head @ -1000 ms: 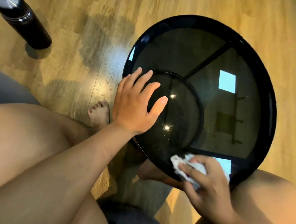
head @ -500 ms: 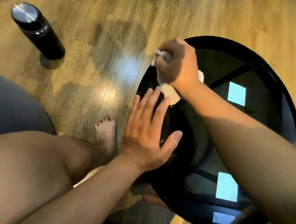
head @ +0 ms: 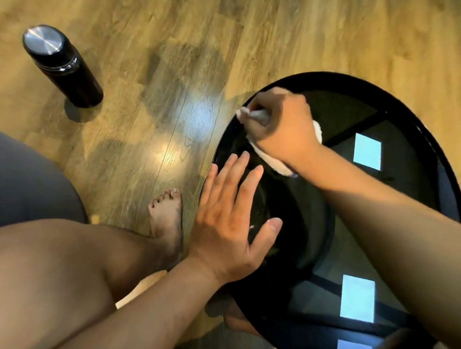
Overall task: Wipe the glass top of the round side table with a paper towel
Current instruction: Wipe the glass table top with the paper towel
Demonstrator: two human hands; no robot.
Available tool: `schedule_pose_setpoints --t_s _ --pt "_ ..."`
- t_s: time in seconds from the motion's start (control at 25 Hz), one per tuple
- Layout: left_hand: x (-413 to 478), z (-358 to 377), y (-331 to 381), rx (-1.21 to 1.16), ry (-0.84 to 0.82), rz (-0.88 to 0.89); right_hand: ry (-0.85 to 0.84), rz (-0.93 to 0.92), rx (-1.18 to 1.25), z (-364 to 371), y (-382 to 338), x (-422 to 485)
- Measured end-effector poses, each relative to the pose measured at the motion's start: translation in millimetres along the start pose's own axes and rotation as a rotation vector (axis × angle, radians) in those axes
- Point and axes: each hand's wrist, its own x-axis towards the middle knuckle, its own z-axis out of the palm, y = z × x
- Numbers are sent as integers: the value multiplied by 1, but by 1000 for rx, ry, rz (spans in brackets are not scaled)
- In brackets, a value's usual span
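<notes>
- Right hand (head: 282,126) grips a crumpled paper towel (head: 271,159) at the ten o'clock edge of the round glass-topped side table (head: 398,209).
- Left hand (head: 229,225), fingers straight, rests flat at eight o'clock.

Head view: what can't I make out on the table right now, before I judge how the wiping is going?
1) The paper towel: mostly under the right hand; only its edges show, so its fold and the grip are unclear.
2) The glass top: its near right part is hidden by the right forearm, its bottom is cut by the frame edge, and a patch lies under the left hand.
3) Smears: dark glass and bright reflections mask them.
</notes>
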Motion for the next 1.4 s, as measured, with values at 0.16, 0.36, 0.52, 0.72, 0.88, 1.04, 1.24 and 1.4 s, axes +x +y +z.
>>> schedule_pose_setpoints --t_s 0.16,0.36,0.52,0.72,0.88,1.04,1.24,1.4 --pt "-1 0 0 18 17 -8 -238 -248 71 3 -18 -11" --pt "0 0 0 107 -42 -10 -47 -90 -103 -3 21 23" --pt "1 -3 1 277 -187 58 -24 224 -163 -24 68 49" --pt "7 -4 0 384 -251 24 -18 711 -283 -115 215 0" --pt "8 -3 4 422 -275 1 60 832 -242 -150 248 -115" --pt "9 -4 4 396 -270 -27 108 940 -284 -155 230 -213" --pt "9 -1 7 370 -198 -50 106 855 -293 -117 115 -235" --pt "6 0 5 389 -181 -38 -158 367 22 -52 -66 -237"
